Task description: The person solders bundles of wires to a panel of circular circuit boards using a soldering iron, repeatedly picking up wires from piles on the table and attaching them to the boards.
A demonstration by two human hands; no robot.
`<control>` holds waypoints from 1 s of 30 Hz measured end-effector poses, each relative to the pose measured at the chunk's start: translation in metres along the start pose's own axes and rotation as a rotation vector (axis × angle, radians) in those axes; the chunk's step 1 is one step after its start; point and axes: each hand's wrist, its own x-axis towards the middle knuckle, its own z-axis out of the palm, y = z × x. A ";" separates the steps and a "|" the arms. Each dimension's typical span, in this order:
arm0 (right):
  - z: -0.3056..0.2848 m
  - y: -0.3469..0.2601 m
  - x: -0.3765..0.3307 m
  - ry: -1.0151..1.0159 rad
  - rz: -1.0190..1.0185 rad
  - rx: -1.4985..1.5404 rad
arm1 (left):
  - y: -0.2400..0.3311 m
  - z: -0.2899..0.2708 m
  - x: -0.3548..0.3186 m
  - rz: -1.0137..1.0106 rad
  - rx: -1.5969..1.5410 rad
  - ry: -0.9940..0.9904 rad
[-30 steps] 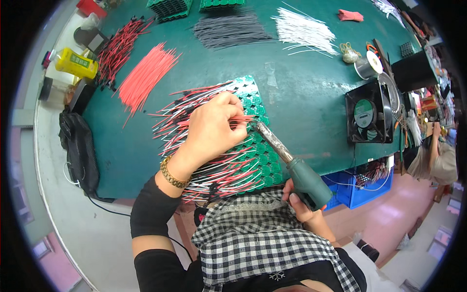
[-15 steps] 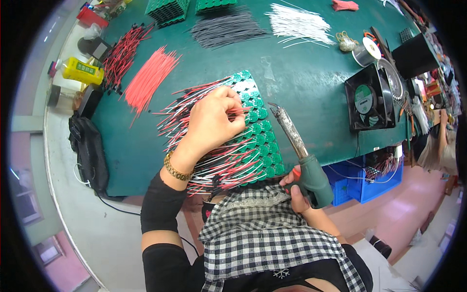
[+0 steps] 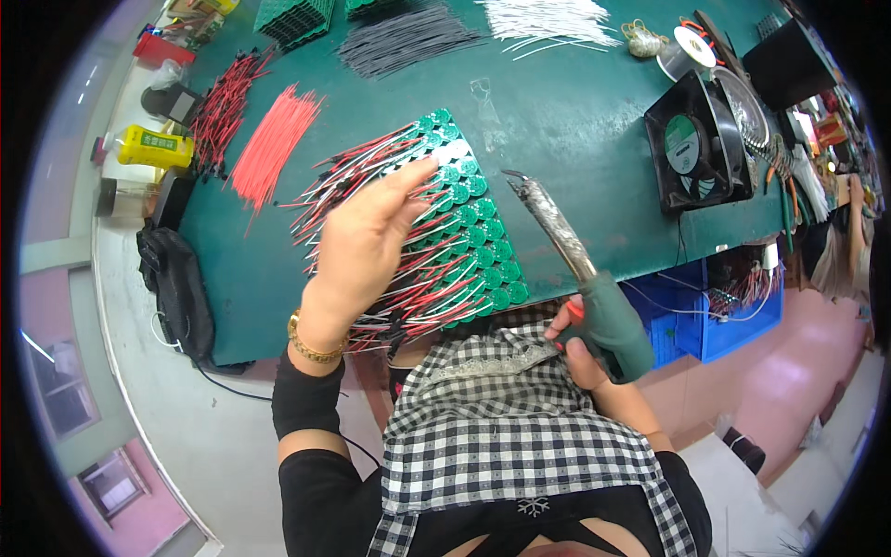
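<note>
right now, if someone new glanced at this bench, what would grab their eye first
Probably the block of round green cells mid-table, bristling with red and white wires, with the left hand spread over it. Next, the soldering iron gripped in the right hand at the table's near edge, its tip raised just right of the block. The bright red wire bundle to the left and the black fan at the right also stand out.

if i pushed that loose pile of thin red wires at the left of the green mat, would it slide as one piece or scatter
Likely scatter: the red wire pile is many separate thin strands fanned out on the green mat, nothing visibly binding them. They look light, so a push would probably roll or skew some. Each strand looks short and fairly straight, so probably springy rather than limp.
</note>
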 end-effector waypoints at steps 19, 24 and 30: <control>-0.021 -0.011 -0.029 -0.138 0.221 -0.125 | -0.009 0.020 -0.008 -0.235 -0.070 -0.048; -0.017 0.002 -0.031 -0.125 0.161 -0.201 | -0.008 0.026 -0.009 -0.243 -0.015 -0.028; -0.017 0.008 -0.025 -0.187 0.030 -0.424 | -0.007 0.026 -0.009 -0.252 0.020 -0.026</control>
